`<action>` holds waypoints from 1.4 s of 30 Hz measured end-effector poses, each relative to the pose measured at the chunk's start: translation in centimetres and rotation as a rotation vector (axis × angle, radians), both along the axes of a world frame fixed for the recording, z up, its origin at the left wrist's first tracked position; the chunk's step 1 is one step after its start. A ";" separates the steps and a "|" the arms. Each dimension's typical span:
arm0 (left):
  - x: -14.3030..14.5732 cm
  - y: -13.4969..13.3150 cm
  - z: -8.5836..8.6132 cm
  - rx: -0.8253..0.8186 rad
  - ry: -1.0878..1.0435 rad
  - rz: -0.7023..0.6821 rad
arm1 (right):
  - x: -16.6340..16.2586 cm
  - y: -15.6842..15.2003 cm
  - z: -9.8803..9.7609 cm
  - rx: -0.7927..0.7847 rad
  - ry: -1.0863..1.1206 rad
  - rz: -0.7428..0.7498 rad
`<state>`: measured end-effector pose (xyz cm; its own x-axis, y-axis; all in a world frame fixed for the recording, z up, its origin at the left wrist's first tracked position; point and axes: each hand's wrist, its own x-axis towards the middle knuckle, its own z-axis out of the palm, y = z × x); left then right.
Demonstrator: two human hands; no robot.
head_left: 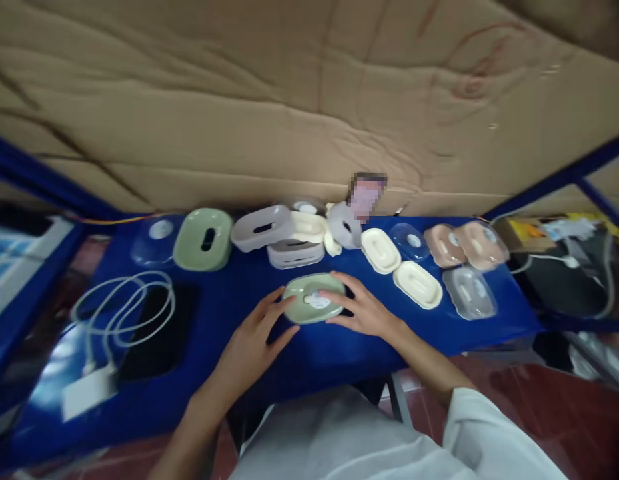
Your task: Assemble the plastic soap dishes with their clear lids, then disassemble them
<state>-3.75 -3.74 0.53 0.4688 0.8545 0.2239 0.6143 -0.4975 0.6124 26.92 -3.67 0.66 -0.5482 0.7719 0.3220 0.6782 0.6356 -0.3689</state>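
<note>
A person's left hand (254, 337) and right hand (362, 310), fingers spread, press both ends of a green soap dish (313, 298) on the blue table (339, 353). It looks light, stiff, slippery plastic; best gripped at its ends.

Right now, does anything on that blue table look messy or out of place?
Yes. Behind the green soap dish between both hands, grey and cream dish parts lie heaped and tilted, unlike the cream trays lying flat to the right.
</note>
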 end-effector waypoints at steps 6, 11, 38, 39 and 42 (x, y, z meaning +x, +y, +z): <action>-0.3 1.0 1.2 0.089 0.136 -0.141 | 5.7 -4.7 2.4 0.212 0.046 -0.492; 0.1 -0.1 -1.2 0.208 0.219 -0.088 | 16.4 -13.1 0.7 0.573 0.005 -1.163; 3.5 5.0 1.6 0.317 0.332 -0.313 | 13.2 -7.5 1.3 0.329 0.092 -0.828; 3.7 5.4 1.5 0.335 0.322 -0.311 | 11.2 -5.5 2.1 0.243 0.042 -0.661; 3.7 6.4 0.8 0.358 0.199 -0.212 | 6.8 0.6 3.1 0.157 -0.048 -0.427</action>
